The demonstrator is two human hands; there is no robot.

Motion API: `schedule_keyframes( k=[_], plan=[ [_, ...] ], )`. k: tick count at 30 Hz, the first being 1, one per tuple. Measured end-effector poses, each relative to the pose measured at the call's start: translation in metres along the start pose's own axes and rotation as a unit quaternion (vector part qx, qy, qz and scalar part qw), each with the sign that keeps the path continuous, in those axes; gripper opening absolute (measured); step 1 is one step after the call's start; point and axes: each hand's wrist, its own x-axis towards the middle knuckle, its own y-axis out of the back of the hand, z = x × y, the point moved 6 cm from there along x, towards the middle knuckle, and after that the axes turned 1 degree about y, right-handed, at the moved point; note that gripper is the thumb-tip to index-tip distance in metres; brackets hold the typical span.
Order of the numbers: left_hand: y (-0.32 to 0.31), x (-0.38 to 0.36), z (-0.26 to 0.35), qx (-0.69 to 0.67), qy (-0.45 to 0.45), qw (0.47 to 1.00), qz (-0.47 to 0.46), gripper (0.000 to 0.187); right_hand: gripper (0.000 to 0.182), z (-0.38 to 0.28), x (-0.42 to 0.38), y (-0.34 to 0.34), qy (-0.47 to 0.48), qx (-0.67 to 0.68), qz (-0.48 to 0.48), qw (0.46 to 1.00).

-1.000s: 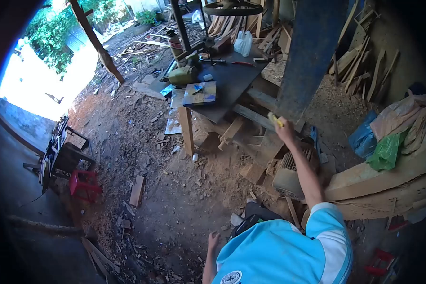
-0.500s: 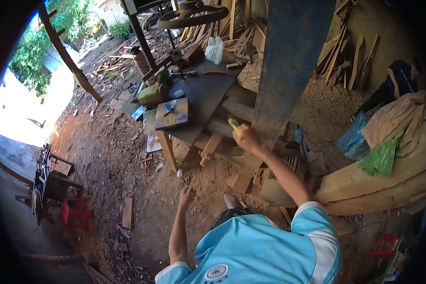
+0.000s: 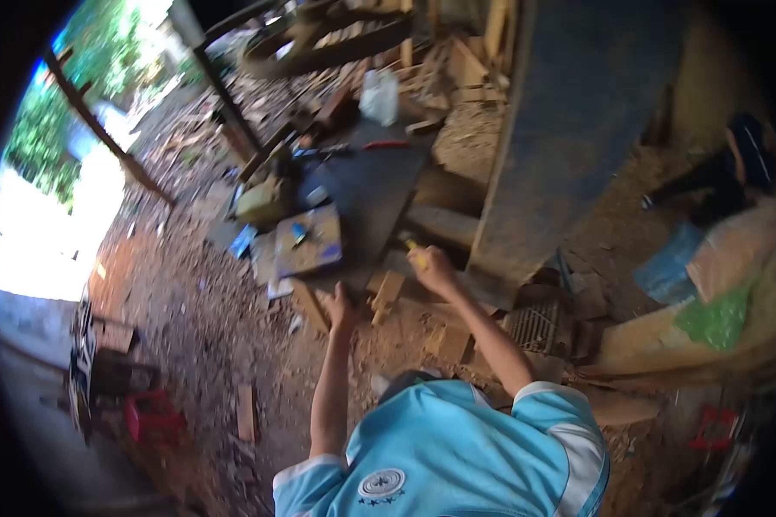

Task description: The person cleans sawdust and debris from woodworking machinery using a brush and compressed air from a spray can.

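Observation:
My right hand (image 3: 434, 269) is closed around a slim yellow object (image 3: 417, 256), over the right side of the dark metal table (image 3: 372, 194). Motion blur hides what kind of tool it is. Close to the table's front corner, my left hand (image 3: 338, 308) reaches forward with thumb and fingers apart and nothing in it. A flat wooden box (image 3: 312, 244) with a small blue item (image 3: 298, 231) on top lies just beyond it. Between the two hands, a wooden block (image 3: 387, 295) sticks out below the table edge.
A tall dark panel (image 3: 578, 129) rises at the right of the table. Above hangs a large wheel (image 3: 328, 47). On the table are a white plastic bag (image 3: 379, 96) and a greenish case (image 3: 263, 201). A person (image 3: 746, 159) sits far right beside a large timber (image 3: 655, 340).
My left hand has moved up and forward to the table's front corner, its fingers opening. My right hand has shifted slightly left and down with the yellow object. The head view has turned slightly.

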Motion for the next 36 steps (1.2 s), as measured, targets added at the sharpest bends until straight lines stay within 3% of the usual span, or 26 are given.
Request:
schedule_keyframes(
  k=[2,4,6,9,11,12,13,15,17,18,19,22,23,25,28,31,32,34,35,36],
  plan=[
    [0.000,-0.033,0.065,0.175,-0.023,0.981,-0.076,0.042,0.014,0.014,0.018,-0.013,0.007,-0.018,-0.009,1.000],
    [-0.001,-0.034,0.060,0.055,0.041,0.996,-0.057,0.039,0.015,0.000,0.036,-0.006,0.008,-0.033,-0.045,0.998],
    [-0.006,-0.020,0.035,-0.153,0.100,0.983,-0.018,0.037,0.012,-0.013,0.044,0.007,0.037,-0.135,0.023,0.990],
    [-0.003,-0.020,0.026,-0.143,0.110,0.983,-0.023,0.040,0.010,-0.052,0.033,0.041,0.025,-0.112,0.104,0.988],
    [-0.005,-0.015,0.017,-0.116,0.113,0.987,-0.026,0.041,0.011,-0.026,0.028,0.017,0.012,-0.023,-0.049,0.998],
    [-0.004,-0.011,0.011,-0.087,0.117,0.989,-0.023,0.042,0.013,-0.011,0.022,0.005,-0.054,-0.112,-0.127,0.984],
    [-0.001,-0.011,0.005,-0.059,0.119,0.991,-0.019,0.042,0.016,0.023,0.021,-0.006,-0.014,-0.135,-0.093,0.986],
    [0.001,-0.020,0.032,-0.069,0.122,0.990,-0.006,0.040,0.013,0.022,0.022,0.013,-0.004,-0.092,0.023,0.996],
    [-0.006,-0.016,0.017,-0.108,0.098,0.989,-0.002,0.037,0.012,-0.011,0.021,0.036,0.028,-0.081,0.075,0.993],
    [-0.017,0.008,-0.031,-0.154,0.058,0.986,0.007,0.035,0.012,-0.028,0.015,0.048,0.039,-0.075,0.096,0.992],
    [-0.020,0.009,-0.027,-0.134,0.057,0.989,0.000,0.034,0.011,-0.042,0.012,0.052,0.058,-0.119,0.117,0.984],
    [-0.002,-0.017,0.020,-0.052,0.101,0.993,-0.003,0.033,0.010,0.003,0.022,0.023,0.068,-0.099,-0.047,0.992],
    [0.001,-0.024,0.033,-0.021,0.137,0.990,0.002,0.033,0.010,-0.007,0.023,0.024,0.049,-0.123,-0.028,0.991],
    [-0.003,-0.007,0.002,-0.034,0.108,0.993,0.014,0.034,0.011,-0.030,0.025,0.038,0.087,-0.096,0.076,0.989],
    [-0.011,-0.003,-0.004,-0.084,0.096,0.992,-0.006,0.033,0.013,-0.048,0.031,0.051,0.128,-0.035,0.125,0.983],
    [-0.007,-0.010,0.007,-0.070,0.099,0.993,-0.012,0.045,0.019,-0.035,0.019,0.021,0.044,-0.100,-0.011,0.994],
    [-0.004,-0.015,0.014,-0.047,0.118,0.992,0.000,0.046,0.023,-0.019,0.011,0.004,-0.044,-0.138,-0.120,0.982],
    [-0.003,-0.018,0.029,-0.007,0.095,0.993,0.064,0.047,0.024,-0.026,-0.018,-0.010,0.071,-0.169,-0.111,0.977],
    [-0.001,-0.023,0.029,0.017,0.090,0.991,0.093,0.048,0.030,-0.052,-0.034,-0.011,0.085,-0.175,-0.182,0.964],
    [-0.004,-0.024,0.023,0.002,0.102,0.992,0.070,0.048,0.027,-0.075,-0.048,-0.008,0.115,-0.125,-0.185,0.968]
  ],
)
